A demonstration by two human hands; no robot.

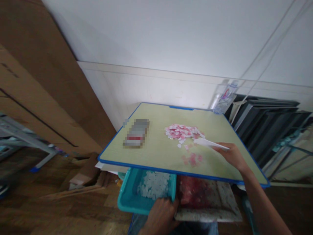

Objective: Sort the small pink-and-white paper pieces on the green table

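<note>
My right hand (230, 153) is closed around a thin, white, flat tool (207, 143), whose broad end points left over the tabletop. By that end lies a heap of small pink and white pieces (182, 131), with a few loose ones in front. Below the table's front edge, my left hand (162, 212) is closed on the near right rim of a teal plastic basin (123, 195). White pieces (156, 184) lie in the basin. Part of the rim and my left fingertips are hidden by the hand itself.
The yellow-green table (151, 156) has a blue edge. A blurred-out flat object (136, 133) lies on its left side. A clear bottle (226, 98) stands at the back right corner. Beneath is a red-stained tray (207, 213). Dark panels (266, 120) and cardboard (49, 98) flank the table.
</note>
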